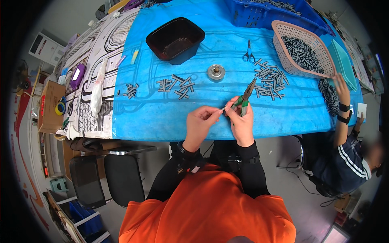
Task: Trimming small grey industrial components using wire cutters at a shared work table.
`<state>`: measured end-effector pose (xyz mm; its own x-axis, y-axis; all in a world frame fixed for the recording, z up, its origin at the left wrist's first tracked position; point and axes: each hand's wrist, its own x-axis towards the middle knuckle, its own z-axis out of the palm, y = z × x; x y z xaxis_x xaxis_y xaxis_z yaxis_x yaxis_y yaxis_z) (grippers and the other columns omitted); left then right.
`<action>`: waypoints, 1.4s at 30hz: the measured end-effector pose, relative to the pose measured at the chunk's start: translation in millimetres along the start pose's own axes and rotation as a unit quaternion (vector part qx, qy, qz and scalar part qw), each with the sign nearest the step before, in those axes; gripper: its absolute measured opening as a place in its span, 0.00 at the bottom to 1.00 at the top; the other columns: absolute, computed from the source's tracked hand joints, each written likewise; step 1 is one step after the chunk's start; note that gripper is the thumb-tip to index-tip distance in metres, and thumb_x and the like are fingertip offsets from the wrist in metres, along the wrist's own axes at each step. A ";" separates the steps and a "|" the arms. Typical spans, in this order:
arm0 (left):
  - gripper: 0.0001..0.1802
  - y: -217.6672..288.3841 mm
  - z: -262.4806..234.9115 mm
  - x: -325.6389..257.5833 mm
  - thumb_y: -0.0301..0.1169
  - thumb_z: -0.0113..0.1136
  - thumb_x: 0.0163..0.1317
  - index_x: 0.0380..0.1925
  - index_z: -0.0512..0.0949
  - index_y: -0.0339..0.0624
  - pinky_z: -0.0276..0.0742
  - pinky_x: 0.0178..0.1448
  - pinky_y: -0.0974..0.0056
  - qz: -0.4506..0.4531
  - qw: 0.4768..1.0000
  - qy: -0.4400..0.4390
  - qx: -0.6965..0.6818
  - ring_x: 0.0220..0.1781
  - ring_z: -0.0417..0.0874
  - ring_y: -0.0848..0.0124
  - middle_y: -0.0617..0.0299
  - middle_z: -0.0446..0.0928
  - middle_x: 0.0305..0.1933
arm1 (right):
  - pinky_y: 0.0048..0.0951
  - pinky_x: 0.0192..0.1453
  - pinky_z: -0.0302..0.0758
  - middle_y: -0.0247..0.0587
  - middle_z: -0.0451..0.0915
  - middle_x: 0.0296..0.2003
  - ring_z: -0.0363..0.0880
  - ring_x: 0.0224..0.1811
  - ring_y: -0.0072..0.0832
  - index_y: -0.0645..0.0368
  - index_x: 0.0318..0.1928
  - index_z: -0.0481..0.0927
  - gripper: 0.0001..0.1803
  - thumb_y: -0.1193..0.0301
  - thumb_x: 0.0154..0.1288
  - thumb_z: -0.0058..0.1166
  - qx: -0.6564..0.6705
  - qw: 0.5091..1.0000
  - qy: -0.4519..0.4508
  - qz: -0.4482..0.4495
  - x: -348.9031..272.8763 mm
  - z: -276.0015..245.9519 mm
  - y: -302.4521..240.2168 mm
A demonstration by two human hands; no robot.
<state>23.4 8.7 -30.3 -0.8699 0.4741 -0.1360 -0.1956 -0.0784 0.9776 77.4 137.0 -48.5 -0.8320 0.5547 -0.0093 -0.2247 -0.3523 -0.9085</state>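
Near the front edge of the blue-covered table, my left hand pinches a small dark, tube-like piece between thumb and fingertips. My right hand is closed around green-handled pliers, whose jaws point up and away from me. Its thumb and forefinger meet close to the other end of the small piece. Short grey-black tube pieces lie in a loose pile beyond my right hand. Smaller groups of similar pieces are to the left. A round silver tin with a brownish centre stands just beyond my hands.
A black bin stands at the far left. Blue-handled scissors lie beside a pink basket full of grey pieces. Behind are a blue crate and teal trays. A co-worker's hand reaches in from the right.
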 end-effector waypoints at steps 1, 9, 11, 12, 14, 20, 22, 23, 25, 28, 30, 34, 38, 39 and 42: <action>0.06 0.4 -0.1 0.7 0.25 0.64 0.59 0.34 0.81 0.33 0.72 0.35 0.75 0.001 1.000 0.000 0.001 0.30 0.78 0.80 0.63 0.80 0.29 | 0.14 0.36 0.64 0.26 0.76 0.33 0.66 0.31 0.10 0.57 0.43 0.73 0.14 0.82 0.57 0.59 0.001 1.000 0.000 -0.001 0.4 0.6 -0.9; 0.04 -3.9 6.1 10.9 0.25 0.61 0.62 0.34 0.80 0.36 0.71 0.36 0.74 0.042 0.997 -0.056 -0.017 0.32 0.77 0.80 0.66 0.79 0.30 | 0.24 0.39 0.73 0.35 0.76 0.32 0.74 0.32 0.20 0.60 0.43 0.72 0.12 0.82 0.60 0.57 -0.013 1.000 0.005 -0.023 3.3 -6.9 -10.8; 0.04 -28.9 -10.5 16.8 0.26 0.61 0.62 0.33 0.79 0.38 0.70 0.37 0.74 0.069 0.994 -0.041 0.070 0.32 0.75 0.81 0.68 0.77 0.30 | 0.20 0.41 0.73 0.32 0.76 0.34 0.74 0.37 0.17 0.59 0.43 0.73 0.13 0.80 0.58 0.60 0.007 1.000 0.017 -0.003 5.9 -1.6 3.6; 0.04 -12.0 -2.9 15.8 0.28 0.61 0.61 0.33 0.79 0.39 0.69 0.37 0.74 0.054 0.994 -0.045 0.082 0.32 0.73 0.81 0.70 0.76 0.30 | 0.23 0.43 0.75 0.32 0.76 0.35 0.75 0.39 0.19 0.58 0.43 0.73 0.12 0.79 0.59 0.59 -0.015 1.000 0.009 -0.005 8.5 -13.7 10.6; 0.04 -10.2 -13.7 19.6 0.27 0.61 0.60 0.31 0.78 0.37 0.68 0.35 0.74 0.063 0.987 -0.032 0.142 0.30 0.71 0.81 0.69 0.74 0.27 | 0.24 0.43 0.74 0.31 0.74 0.35 0.74 0.38 0.18 0.58 0.44 0.72 0.12 0.78 0.60 0.57 -0.040 0.998 -0.020 -0.052 11.5 -4.2 16.9; 0.04 -16.3 -16.9 34.9 0.21 0.58 0.62 0.29 0.74 0.34 0.60 0.30 0.77 0.091 0.986 -0.008 0.137 0.27 0.66 0.84 0.70 0.70 0.25 | 0.19 0.46 0.70 0.28 0.70 0.35 0.68 0.39 0.13 0.60 0.45 0.69 0.11 0.79 0.63 0.54 0.057 0.996 -0.064 -0.033 29.3 6.7 19.9; 0.04 -18.1 -14.0 34.4 0.21 0.57 0.62 0.29 0.73 0.34 0.60 0.31 0.77 0.096 0.986 0.002 0.138 0.28 0.66 0.84 0.69 0.69 0.26 | 0.19 0.45 0.70 0.28 0.70 0.35 0.68 0.38 0.13 0.60 0.44 0.69 0.10 0.79 0.63 0.53 0.046 0.996 -0.065 -0.043 31.3 7.3 14.2; 0.04 -19.3 -13.4 33.8 0.22 0.57 0.63 0.30 0.73 0.34 0.60 0.30 0.77 0.109 0.985 0.021 0.129 0.27 0.66 0.83 0.69 0.69 0.26 | 0.19 0.45 0.70 0.28 0.70 0.34 0.68 0.38 0.13 0.60 0.44 0.70 0.10 0.79 0.63 0.52 0.036 0.996 -0.070 -0.044 32.3 9.0 13.0; 0.04 -21.6 -4.9 34.8 0.23 0.56 0.64 0.30 0.73 0.34 0.60 0.29 0.76 0.123 0.986 0.018 0.111 0.26 0.66 0.83 0.69 0.69 0.25 | 0.19 0.44 0.70 0.28 0.70 0.34 0.68 0.37 0.13 0.59 0.43 0.70 0.09 0.79 0.63 0.51 0.016 0.997 -0.057 -0.057 31.0 3.2 6.0; 0.04 -21.9 -3.3 36.6 0.23 0.56 0.64 0.30 0.73 0.34 0.60 0.30 0.77 0.127 0.986 0.026 0.107 0.26 0.66 0.83 0.69 0.70 0.25 | 0.18 0.45 0.69 0.26 0.70 0.35 0.68 0.38 0.11 0.58 0.43 0.70 0.11 0.77 0.62 0.55 0.019 0.996 -0.078 -0.045 31.8 1.2 1.3; 0.04 -22.4 -5.9 36.6 0.23 0.56 0.65 0.31 0.73 0.34 0.61 0.30 0.77 0.133 0.984 0.025 0.116 0.26 0.66 0.83 0.69 0.70 0.25 | 0.20 0.44 0.71 0.29 0.70 0.33 0.68 0.36 0.14 0.60 0.42 0.69 0.08 0.79 0.63 0.51 0.041 0.995 -0.084 -0.044 31.8 3.8 0.2; 0.04 -25.9 -11.0 35.3 0.23 0.56 0.64 0.31 0.73 0.34 0.61 0.30 0.77 0.144 0.983 0.025 0.114 0.26 0.66 0.83 0.69 0.70 0.25 | 0.20 0.43 0.71 0.29 0.69 0.33 0.68 0.36 0.14 0.60 0.42 0.69 0.08 0.79 0.63 0.51 0.038 0.994 -0.086 -0.050 28.7 7.5 1.8; 0.04 -28.5 -12.4 33.8 0.23 0.56 0.64 0.30 0.73 0.34 0.59 0.29 0.77 0.146 0.984 0.026 0.097 0.26 0.65 0.84 0.70 0.69 0.25 | 0.19 0.45 0.70 0.27 0.69 0.35 0.68 0.38 0.12 0.59 0.42 0.69 0.10 0.79 0.61 0.53 0.038 0.994 -0.086 -0.048 27.4 6.4 10.4; 0.05 -28.4 -12.7 33.0 0.23 0.56 0.64 0.30 0.73 0.35 0.59 0.29 0.77 0.146 0.984 0.026 0.095 0.26 0.64 0.84 0.70 0.69 0.25 | 0.18 0.46 0.69 0.26 0.69 0.36 0.69 0.39 0.11 0.58 0.43 0.69 0.13 0.78 0.60 0.56 0.032 0.994 -0.089 -0.048 27.5 6.1 12.6; 0.04 -27.7 -12.8 30.5 0.22 0.56 0.64 0.30 0.73 0.34 0.58 0.29 0.77 0.140 0.985 0.025 0.099 0.26 0.63 0.84 0.70 0.68 0.26 | 0.18 0.47 0.69 0.26 0.69 0.37 0.69 0.40 0.11 0.58 0.44 0.69 0.13 0.78 0.60 0.56 0.036 0.994 -0.090 -0.045 26.6 6.1 17.5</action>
<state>-3.6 14.1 -63.6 -0.8992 0.4142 0.1413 0.1434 -0.0262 0.9893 48.3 141.0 -62.1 -0.8824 0.4455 0.1518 -0.3332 -0.3636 -0.8699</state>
